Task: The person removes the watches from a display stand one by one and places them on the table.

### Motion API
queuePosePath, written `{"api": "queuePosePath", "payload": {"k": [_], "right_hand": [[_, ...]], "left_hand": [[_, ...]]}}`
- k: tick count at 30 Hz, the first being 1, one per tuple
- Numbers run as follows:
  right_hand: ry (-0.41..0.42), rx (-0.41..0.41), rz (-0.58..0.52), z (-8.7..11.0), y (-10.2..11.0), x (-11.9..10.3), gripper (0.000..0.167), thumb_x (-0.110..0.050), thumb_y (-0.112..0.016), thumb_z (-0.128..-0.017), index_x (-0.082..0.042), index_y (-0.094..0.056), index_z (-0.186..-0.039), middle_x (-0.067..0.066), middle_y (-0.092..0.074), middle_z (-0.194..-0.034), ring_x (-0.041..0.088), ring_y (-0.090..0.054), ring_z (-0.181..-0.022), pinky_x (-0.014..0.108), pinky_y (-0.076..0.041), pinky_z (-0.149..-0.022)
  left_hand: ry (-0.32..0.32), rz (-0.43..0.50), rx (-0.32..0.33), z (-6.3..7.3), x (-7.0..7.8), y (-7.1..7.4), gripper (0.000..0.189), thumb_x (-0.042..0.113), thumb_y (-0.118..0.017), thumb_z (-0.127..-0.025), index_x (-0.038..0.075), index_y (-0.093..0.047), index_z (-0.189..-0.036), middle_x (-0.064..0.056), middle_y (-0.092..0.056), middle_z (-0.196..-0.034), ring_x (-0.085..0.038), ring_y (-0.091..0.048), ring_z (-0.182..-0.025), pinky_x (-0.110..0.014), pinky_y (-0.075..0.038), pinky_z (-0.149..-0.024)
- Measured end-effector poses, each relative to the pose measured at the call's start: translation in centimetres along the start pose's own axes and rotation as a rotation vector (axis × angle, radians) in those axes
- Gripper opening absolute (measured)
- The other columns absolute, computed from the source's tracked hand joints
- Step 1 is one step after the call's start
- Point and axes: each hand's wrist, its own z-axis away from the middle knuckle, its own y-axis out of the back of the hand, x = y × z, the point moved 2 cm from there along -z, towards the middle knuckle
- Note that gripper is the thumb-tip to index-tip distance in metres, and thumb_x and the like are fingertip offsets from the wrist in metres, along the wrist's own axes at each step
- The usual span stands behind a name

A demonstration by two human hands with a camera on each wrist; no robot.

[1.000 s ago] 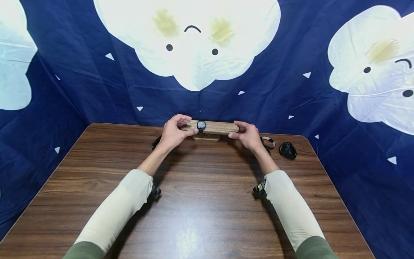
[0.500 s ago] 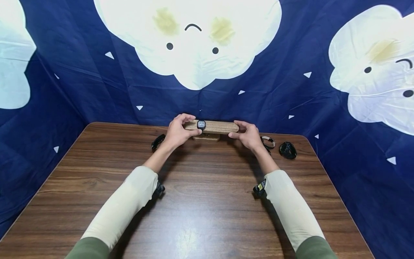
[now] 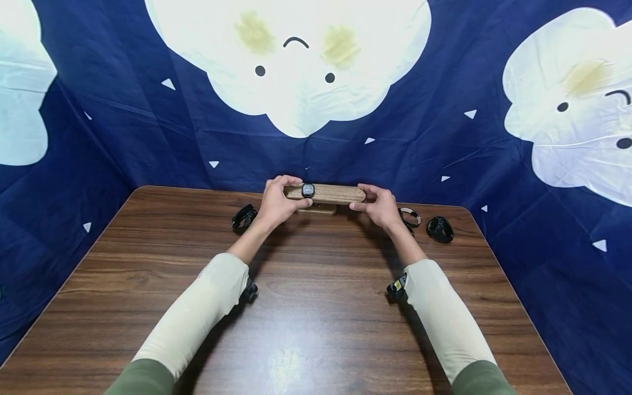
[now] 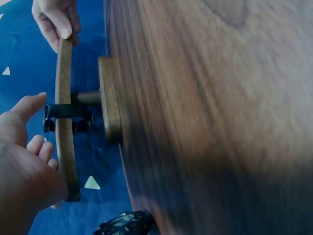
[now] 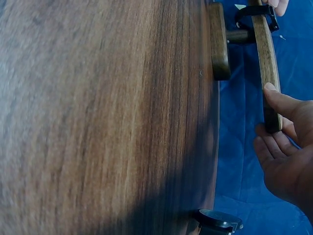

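Observation:
A wooden watch stand stands at the back of the table, its crossbar raised on a post above a small base. A square black smartwatch is strapped round the bar left of its middle. My left hand is spread about the bar's left end, thumb in front and fingers toward the back. In the left wrist view its thumb reaches beside the smartwatch, apart from the bar. My right hand grips the bar's right end, thumb on the front, fingers around the tip.
A black watch lies left of the stand. To the right are a watch with a looped strap, partly behind my right wrist, and a dark round object. A blue cloth with clouds hangs behind the table.
My left hand has slid right along the bar toward the smartwatch, uncovering more of the black watch at left. The right hand and the stand have stayed put.

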Motion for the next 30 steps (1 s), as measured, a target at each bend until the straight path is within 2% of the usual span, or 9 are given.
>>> {"api": "queuePosePath", "payload": {"k": [17,30], "right_hand": [[-0.005,0.012,-0.003,0.05,-0.1,0.12,0.069,-0.012,-0.095,-0.089,-0.007,-0.068,-0.152,0.018,-0.076,-0.138,0.034,-0.072,-0.127,0.046,-0.051,-0.113],[-0.005,0.011,-0.009,0.1,-0.15,0.09,0.069,-0.011,-0.096,-0.088,-0.006,-0.068,-0.151,0.02,-0.077,-0.134,0.035,-0.073,-0.125,0.047,-0.052,-0.113]], "left_hand": [[0.017,-0.014,0.049,0.02,0.35,-0.84,0.059,0.023,-0.101,-0.08,0.007,-0.076,-0.131,-0.011,-0.07,-0.132,-0.033,-0.049,-0.123,-0.048,-0.039,-0.111],[0.024,-0.055,0.044,-0.14,0.23,-1.05,0.066,0.026,-0.101,-0.08,0.009,-0.076,-0.139,-0.009,-0.067,-0.142,-0.032,-0.048,-0.126,-0.047,-0.038,-0.112]]}}
